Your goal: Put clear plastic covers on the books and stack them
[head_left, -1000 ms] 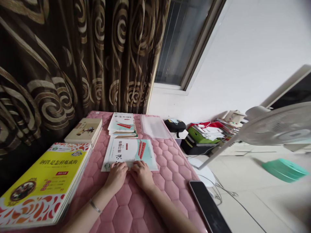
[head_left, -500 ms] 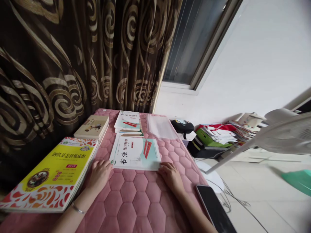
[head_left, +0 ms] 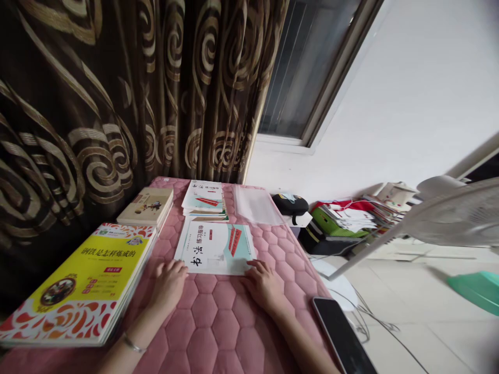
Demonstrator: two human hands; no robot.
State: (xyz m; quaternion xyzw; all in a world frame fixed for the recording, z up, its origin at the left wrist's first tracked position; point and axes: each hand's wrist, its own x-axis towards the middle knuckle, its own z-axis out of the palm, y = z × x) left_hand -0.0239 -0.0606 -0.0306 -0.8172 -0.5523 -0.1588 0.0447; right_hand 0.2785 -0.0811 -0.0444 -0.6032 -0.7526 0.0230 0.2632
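fingers (head_left: 171, 268) of both hands slightly spread, right fingertips (head_left: 253, 265) on the calligraphy workbook (head_left: 215, 248), left just beside it

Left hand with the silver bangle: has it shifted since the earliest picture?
Yes, leftward: the left hand sits closer to the stack of yellow paperback books than it did.

The calligraphy workbook (head_left: 215, 248) lies closed and flat on the pink quilted hexagon-pattern pad (head_left: 218, 322), cover facing up. The cover is white with a pale teal area and a red striped graphic at upper right. Large black characters reading 书法 sit near the lower edge, with 练习指导 printed beside them. The fingertips of the right hand (head_left: 264, 284) rest on the lower right edge of the cover. The left hand (head_left: 168, 285) lies palm down on the pad, just below the lower left edge.
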